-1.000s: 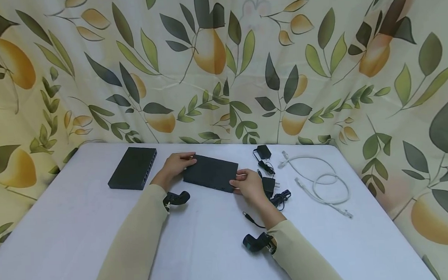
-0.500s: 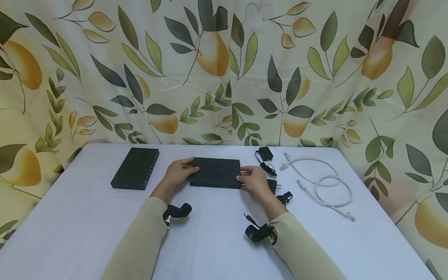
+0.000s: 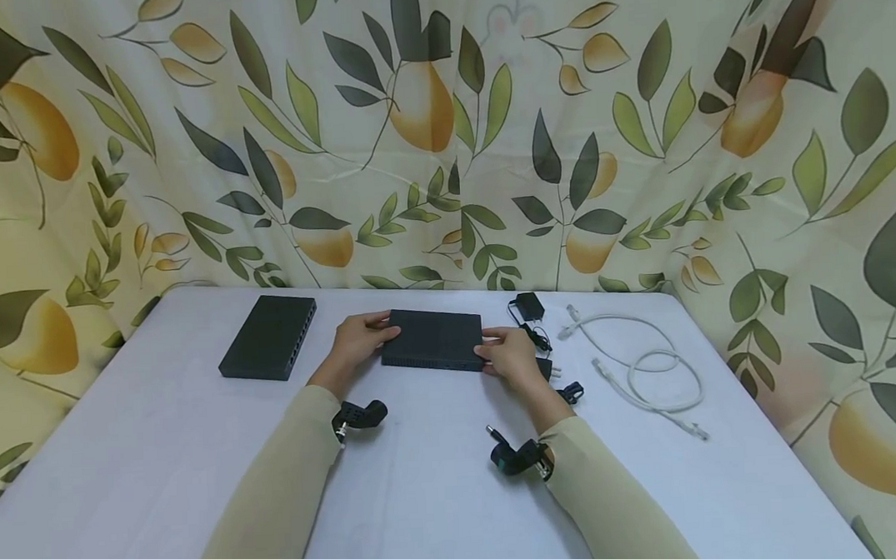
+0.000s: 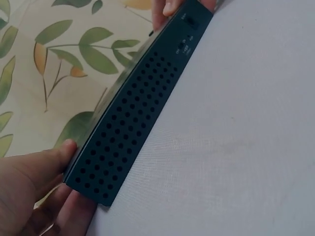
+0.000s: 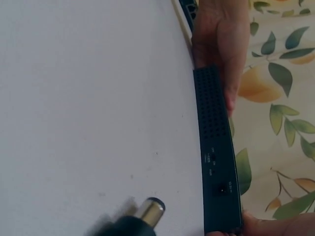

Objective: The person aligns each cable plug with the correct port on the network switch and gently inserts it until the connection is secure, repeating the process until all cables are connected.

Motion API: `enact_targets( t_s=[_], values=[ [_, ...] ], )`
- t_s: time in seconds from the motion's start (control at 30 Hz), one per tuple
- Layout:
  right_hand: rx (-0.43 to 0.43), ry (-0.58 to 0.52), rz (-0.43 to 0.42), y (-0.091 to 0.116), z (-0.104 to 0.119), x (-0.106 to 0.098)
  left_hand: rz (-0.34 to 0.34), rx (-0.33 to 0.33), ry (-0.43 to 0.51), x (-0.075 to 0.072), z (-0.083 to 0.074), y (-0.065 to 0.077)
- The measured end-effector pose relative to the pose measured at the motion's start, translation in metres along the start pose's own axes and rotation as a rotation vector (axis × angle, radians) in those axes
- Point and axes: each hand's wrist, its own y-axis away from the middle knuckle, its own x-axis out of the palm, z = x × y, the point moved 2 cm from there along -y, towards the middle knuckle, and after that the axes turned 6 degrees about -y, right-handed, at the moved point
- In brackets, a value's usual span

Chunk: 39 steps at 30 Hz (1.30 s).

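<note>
A flat black network switch [image 3: 434,338] is held between both hands over the middle of the table. My left hand [image 3: 356,342] grips its left end, thumb on top and fingers beneath, as the left wrist view shows. The right hand [image 3: 510,357] pinches the opposite end. Round vent holes, small switch markings and a power socket [image 5: 222,190] line the long side facing me. Below it, near the right wrist, lies a black barrel plug [image 5: 150,212]. Whether the switch touches the cloth is hard to tell.
A second black switch [image 3: 267,337], with ports along its right side, lies at the left. To the right are a black power adapter [image 3: 528,306], another adapter [image 3: 544,368] partly hidden by the right hand, and white network cables [image 3: 665,355]. A patterned curtain [image 3: 442,146] hangs behind the table.
The switch has turned from slanting, right end lower, to nearly straight, and its vented long side now shows. Both hands keep their grip and have shifted slightly with it.
</note>
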Motion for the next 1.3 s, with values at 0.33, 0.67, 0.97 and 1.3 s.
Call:
enact_targets(
  t_s=[0.33, 0.67, 0.97, 1.3],
  values=[
    [-0.039, 0.052, -0.002, -0.005, 0.000, -0.002, -0.056, 0.065, -0.060, 0.000, 0.001, 0.001],
    [-0.101, 0.077, 0.065, 0.021, 0.000, -0.019, -0.064, 0.098, -0.066, 0.002, 0.007, 0.000],
    [-0.037, 0.058, 0.189, 0.055, -0.006, -0.041, -0.067, 0.103, -0.074, 0.002, 0.006, -0.001],
    [-0.061, 0.261, 0.211, 0.084, -0.017, -0.046, -0.079, 0.117, -0.082, 0.003, 0.008, 0.000]
  ],
)
